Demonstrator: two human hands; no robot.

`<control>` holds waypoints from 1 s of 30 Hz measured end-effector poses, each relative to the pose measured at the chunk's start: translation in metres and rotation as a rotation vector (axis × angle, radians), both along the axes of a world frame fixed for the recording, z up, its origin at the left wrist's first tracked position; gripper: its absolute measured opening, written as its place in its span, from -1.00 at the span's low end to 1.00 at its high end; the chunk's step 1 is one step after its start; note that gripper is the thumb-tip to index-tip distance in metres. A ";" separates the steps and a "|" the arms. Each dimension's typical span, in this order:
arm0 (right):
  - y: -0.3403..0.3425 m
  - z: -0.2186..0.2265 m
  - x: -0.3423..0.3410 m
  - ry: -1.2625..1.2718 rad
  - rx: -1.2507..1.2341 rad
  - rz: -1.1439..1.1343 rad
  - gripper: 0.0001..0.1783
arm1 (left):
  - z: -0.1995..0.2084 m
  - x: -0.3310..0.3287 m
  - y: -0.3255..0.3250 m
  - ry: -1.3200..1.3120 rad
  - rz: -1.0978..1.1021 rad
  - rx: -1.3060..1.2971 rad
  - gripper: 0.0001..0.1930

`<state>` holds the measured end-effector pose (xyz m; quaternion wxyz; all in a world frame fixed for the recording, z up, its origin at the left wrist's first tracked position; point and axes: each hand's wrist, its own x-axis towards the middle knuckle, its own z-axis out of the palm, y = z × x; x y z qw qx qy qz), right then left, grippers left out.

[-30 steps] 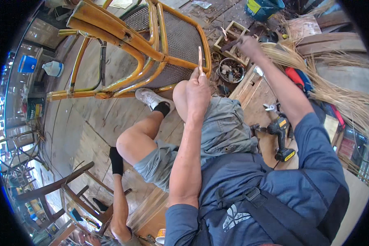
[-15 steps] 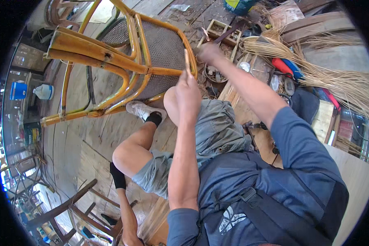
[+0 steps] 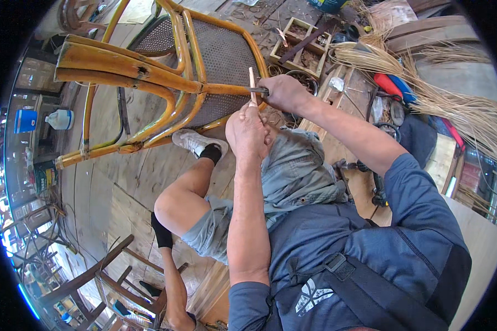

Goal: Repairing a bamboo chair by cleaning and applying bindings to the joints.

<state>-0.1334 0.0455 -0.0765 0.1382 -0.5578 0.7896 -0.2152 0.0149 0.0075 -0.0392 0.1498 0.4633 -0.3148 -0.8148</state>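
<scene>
Closed around the lower end of a thin pale wooden stick (image 3: 252, 78), my left hand (image 3: 247, 131) keeps it nearly upright in front of my knee. My right hand (image 3: 286, 94) is wrapped round a tool whose dark, narrow end looks like a knife (image 3: 258, 90). Its blade crosses the stick just above my left fingers and appears to touch it; my right fist hides the handle. Behind both hands, a rattan chair (image 3: 132, 77) with glossy orange-brown poles and a mesh seat (image 3: 221, 52) lies tipped over.
Beyond my right hand stands a wooden compartment box (image 3: 301, 41) with scraps inside. Bundles of rattan strands (image 3: 442, 105) and a red-and-blue object (image 3: 389, 85) lie at right. A blue-and-white jug (image 3: 59, 119) stands at left. Another person's leg (image 3: 174, 281) and a dark wooden frame (image 3: 88, 281) show lower left.
My right hand has come down and left from beside the compartment box, bringing the blade against the stick. My left hand has dropped slightly, still gripping the stick.
</scene>
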 end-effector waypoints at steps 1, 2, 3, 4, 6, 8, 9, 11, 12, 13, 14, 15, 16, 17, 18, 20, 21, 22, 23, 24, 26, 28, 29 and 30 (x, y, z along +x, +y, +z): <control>-0.004 -0.003 -0.003 0.017 0.036 0.001 -0.84 | -0.003 0.002 0.000 0.002 -0.014 -0.075 -0.80; -0.004 -0.008 -0.010 0.036 0.076 -0.004 -0.85 | -0.004 0.002 0.004 0.005 -0.034 -0.146 -0.81; -0.010 -0.016 -0.022 0.070 0.115 -0.056 -0.83 | -0.004 0.002 0.009 0.002 -0.040 -0.142 -0.81; -0.013 -0.037 -0.076 0.114 0.280 -0.216 -0.79 | 0.000 -0.006 0.018 -0.045 -0.118 -0.249 -0.81; 0.006 -0.028 -0.137 -0.005 0.357 -0.504 -0.76 | -0.014 0.009 0.022 -0.106 -0.133 -0.240 -0.78; 0.025 -0.007 -0.153 0.196 0.231 -0.516 -0.72 | -0.017 0.010 0.013 -0.115 -0.119 -0.085 -0.73; 0.027 -0.006 -0.143 0.194 0.239 -0.504 -0.72 | -0.016 0.014 0.015 -0.121 -0.109 -0.076 -0.73; 0.019 0.013 -0.092 0.056 0.111 -0.324 -0.65 | -0.005 0.011 0.007 0.014 -0.065 -0.087 -0.71; 0.018 0.026 -0.069 0.045 0.101 -0.296 -0.65 | -0.005 0.007 0.009 0.017 -0.076 -0.075 -0.71; 0.017 0.022 -0.058 0.002 0.119 -0.237 -0.67 | -0.003 0.004 0.011 0.031 -0.084 -0.044 -0.70; 0.012 0.026 -0.033 -0.071 0.108 -0.201 -0.67 | -0.002 0.005 0.009 0.038 -0.081 -0.020 -0.70; 0.008 0.015 -0.022 0.035 0.042 -0.080 -0.70 | -0.004 0.003 0.008 0.037 -0.091 -0.019 -0.70; 0.004 0.019 -0.004 -0.012 0.070 0.019 -0.73 | -0.006 0.006 0.005 0.030 -0.080 -0.017 -0.71; -0.001 0.012 0.000 0.025 0.121 0.040 -0.75 | -0.007 0.004 0.005 0.030 -0.079 -0.017 -0.72; -0.003 0.001 0.003 0.061 0.171 0.063 -0.76 | -0.008 0.003 0.005 0.027 -0.086 -0.016 -0.72; -0.009 -0.028 -0.023 0.072 0.097 -0.134 -0.82 | -0.009 0.003 0.008 -0.034 -0.058 -0.114 -0.74; -0.002 -0.036 -0.062 0.032 0.207 -0.352 -0.80 | -0.007 0.004 0.023 -0.092 -0.143 -0.197 -0.74; 0.009 -0.041 -0.104 -0.005 0.298 -0.574 -0.78 | -0.006 0.003 0.029 -0.142 -0.229 -0.297 -0.74; 0.021 -0.034 -0.120 0.061 0.236 -0.539 -0.76 | -0.009 0.010 0.022 -0.110 -0.177 -0.168 -0.75; 0.026 -0.031 -0.133 0.127 0.174 -0.507 -0.73 | -0.012 0.015 0.014 -0.073 -0.125 -0.038 -0.74; 0.035 -0.025 -0.117 0.089 0.125 -0.444 -0.72 | 0.009 0.013 0.006 0.062 -0.101 0.042 -0.75; 0.024 0.011 -0.070 0.034 0.156 -0.378 -0.71 | 0.010 0.016 -0.002 0.076 -0.118 0.097 -0.76; 0.026 0.003 -0.062 0.073 0.033 -0.314 -0.71 | 0.007 0.014 0.000 0.118 -0.117 0.150 -0.76; 0.018 0.009 -0.044 0.027 0.091 -0.249 -0.70 | 0.004 0.015 -0.003 0.151 -0.102 0.199 -0.76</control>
